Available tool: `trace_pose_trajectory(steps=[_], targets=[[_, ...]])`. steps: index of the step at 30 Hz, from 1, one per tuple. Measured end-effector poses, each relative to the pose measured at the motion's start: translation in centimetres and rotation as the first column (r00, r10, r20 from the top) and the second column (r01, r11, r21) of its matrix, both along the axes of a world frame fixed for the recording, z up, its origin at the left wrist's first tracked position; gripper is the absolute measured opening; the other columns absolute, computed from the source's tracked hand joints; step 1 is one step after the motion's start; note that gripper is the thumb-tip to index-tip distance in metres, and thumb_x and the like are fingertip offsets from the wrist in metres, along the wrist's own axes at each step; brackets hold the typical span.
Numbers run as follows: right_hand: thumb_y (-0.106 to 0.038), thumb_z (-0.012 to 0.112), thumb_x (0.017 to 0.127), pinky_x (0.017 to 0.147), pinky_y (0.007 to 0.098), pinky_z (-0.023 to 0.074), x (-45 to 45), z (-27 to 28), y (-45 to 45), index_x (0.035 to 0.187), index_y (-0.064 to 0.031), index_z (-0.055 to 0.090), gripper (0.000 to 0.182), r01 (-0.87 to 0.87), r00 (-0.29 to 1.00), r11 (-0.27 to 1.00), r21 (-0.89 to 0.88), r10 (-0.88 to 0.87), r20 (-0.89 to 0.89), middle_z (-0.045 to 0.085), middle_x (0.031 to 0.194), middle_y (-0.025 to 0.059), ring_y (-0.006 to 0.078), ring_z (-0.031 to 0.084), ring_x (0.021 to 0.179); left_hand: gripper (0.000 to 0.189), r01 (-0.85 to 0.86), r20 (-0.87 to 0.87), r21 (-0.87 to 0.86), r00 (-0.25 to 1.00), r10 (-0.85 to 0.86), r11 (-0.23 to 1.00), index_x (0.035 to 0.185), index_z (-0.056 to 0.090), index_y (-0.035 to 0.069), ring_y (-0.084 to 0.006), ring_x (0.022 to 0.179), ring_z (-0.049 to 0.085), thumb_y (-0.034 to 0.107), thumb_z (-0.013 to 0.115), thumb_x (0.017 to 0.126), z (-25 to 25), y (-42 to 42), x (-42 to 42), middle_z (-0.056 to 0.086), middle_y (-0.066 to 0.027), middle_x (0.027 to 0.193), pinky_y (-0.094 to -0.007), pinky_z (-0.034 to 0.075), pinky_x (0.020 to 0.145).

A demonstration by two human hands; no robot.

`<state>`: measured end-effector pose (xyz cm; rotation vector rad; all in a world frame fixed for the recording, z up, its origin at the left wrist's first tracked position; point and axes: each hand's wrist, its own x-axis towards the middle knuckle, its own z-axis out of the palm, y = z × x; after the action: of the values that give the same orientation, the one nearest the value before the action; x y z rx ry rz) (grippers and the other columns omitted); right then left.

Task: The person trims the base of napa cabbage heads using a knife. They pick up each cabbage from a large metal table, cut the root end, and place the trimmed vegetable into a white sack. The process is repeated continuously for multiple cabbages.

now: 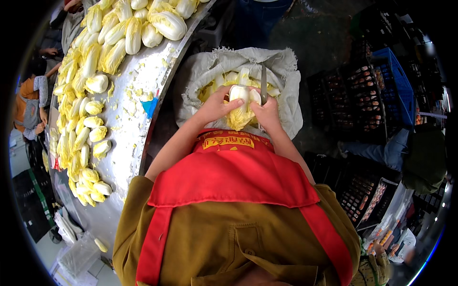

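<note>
My left hand (217,104) grips a small napa cabbage head (239,93), its white stem end pointing away from me and its yellow leaf tips towards me. At the cabbage's right side, my right hand (267,113) has its thumb on a pale outer leaf (254,96) that stands away from the head. The same hand holds a knife (264,82), blade pointing away from me; its handle is mostly hidden by the fingers. Beneath both hands is an open white woven sack (193,77) with loose cabbage leaves (222,79) inside.
On my left a metal table (120,157) carries many napa cabbages (133,35), leaf scraps and a blue scrap (149,107). Another person (30,93) stands across it. To the right are dark crates (343,96), a blue crate (397,85) and a person's leg (379,148).
</note>
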<state>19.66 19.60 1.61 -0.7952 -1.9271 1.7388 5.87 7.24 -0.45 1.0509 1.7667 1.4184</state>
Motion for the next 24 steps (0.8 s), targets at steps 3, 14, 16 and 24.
trace_pose_trajectory(steps=[3, 14, 16, 24], targets=[[-0.001, 0.054, 0.077, 0.077, 0.0251, 0.0473, 0.0, -0.2, -0.4, 0.112, 0.0015, 0.062, 0.037, 0.07, 0.997, 0.998, 0.002, -0.071, 0.023, 0.066, 0.095, 0.0062, 0.0112, 0.06, 0.085, 0.063, -0.097, -0.194, -0.198, 0.979, 0.057, 0.975, 0.121, 0.049, 0.0, -0.0266, 0.088, 0.063, 0.032, 0.076, 0.073, 4.7, 0.0, 1.3, 0.063, -0.0191, 0.099, -0.0347, 0.049, 0.079], [-0.01, 0.058, 0.072, 0.078, 0.0329, 0.0496, -0.1, -0.8, 0.8, 0.105, -0.0122, 0.066, 0.033, 0.045, 0.967, 0.95, 0.309, -0.119, 0.225, 0.067, 0.091, 0.014, 0.0285, 0.066, 0.085, 0.058, 0.078, 0.097, -0.026, 0.992, -0.075, 0.997, 0.128, 0.045, 0.0, -0.0164, 0.104, 0.053, 0.016, 0.067, 0.076, 2.5, -0.3, -0.2, 0.057, -0.0094, 0.112, -0.0286, 0.041, 0.093], [-0.01, 0.059, 0.073, 0.077, 0.0325, 0.0496, 0.0, -0.9, 1.2, 0.106, -0.0103, 0.065, 0.034, 0.015, 0.959, 0.944, 0.331, -0.107, 0.263, 0.068, 0.091, 0.0139, 0.0267, 0.066, 0.085, 0.058, 0.097, 0.15, -0.054, 0.985, -0.088, 0.994, 0.128, 0.045, 0.0, -0.0161, 0.105, 0.053, 0.016, 0.066, 0.077, 2.2, -0.5, -0.4, 0.057, -0.0083, 0.113, -0.0283, 0.04, 0.093], [-0.014, 0.063, 0.073, 0.079, 0.0315, 0.0492, -0.2, -0.7, 1.6, 0.115, -0.0084, 0.061, 0.043, -0.18, 0.984, 0.969, 0.171, 0.175, 0.043, 0.068, 0.092, 0.0135, 0.0223, 0.066, 0.087, 0.058, 0.071, 0.223, -0.102, 0.974, -0.047, 0.992, 0.13, 0.045, 0.001, -0.015, 0.104, 0.053, 0.016, 0.064, 0.078, 1.3, 0.0, -0.5, 0.056, -0.0082, 0.116, -0.0279, 0.04, 0.094]])
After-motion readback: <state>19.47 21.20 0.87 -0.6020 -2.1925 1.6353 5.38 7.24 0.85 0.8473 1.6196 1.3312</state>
